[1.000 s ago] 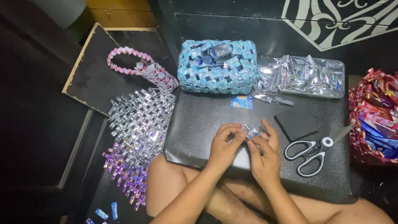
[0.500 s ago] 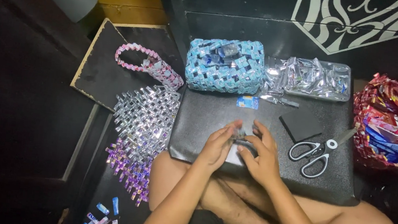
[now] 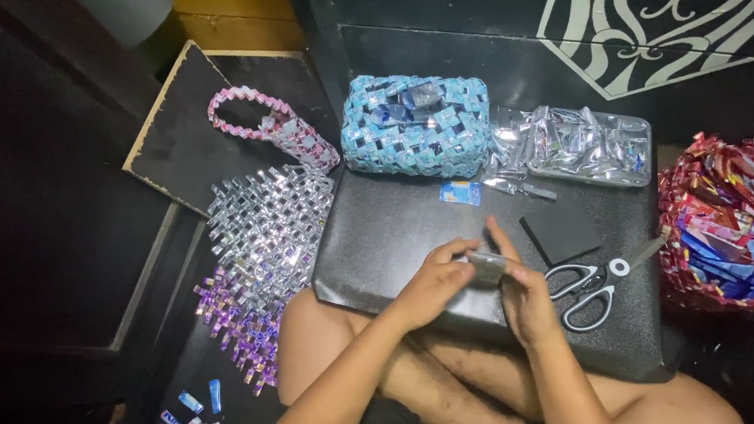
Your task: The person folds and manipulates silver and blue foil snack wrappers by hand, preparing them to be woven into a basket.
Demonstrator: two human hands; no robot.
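On the black board point(image 3: 392, 243) that rests across the person's lap, both hands meet near its middle, pinching one small silvery folded strip point(image 3: 487, 268) between them. The left hand point(image 3: 433, 284) has thumb and fingers closed on the strip's near-left end; the right hand point(image 3: 525, 293) grips the other end, with its index finger stretched up over the strip toward the board's far edge. Half a second ago the hands lay curled closer together with the piece mostly hidden; now they have drawn slightly apart and the strip shows plainly between the fingertips.

Just right of the right hand, on the same board, lie black-and-white scissors point(image 3: 590, 284), closed, apart from the hand, in the same spot as before. A small flat black square point(image 3: 558, 238) lies just beyond them. A tiny blue folded piece point(image 3: 460, 192) sits at the board's far edge, in front of a woven blue-and-white box point(image 3: 416, 126). Beside the box, a clear tray point(image 3: 636, 172) holds silvery wrapper strips.

Off the board's right side stands a red woven basket point(image 3: 681, 230) full of red and blue wrappers. To the board's left lies a silvery woven mat point(image 3: 268, 227) with a purple lower part, and beyond it a pink woven loop point(image 3: 263, 121) on a dark panel.
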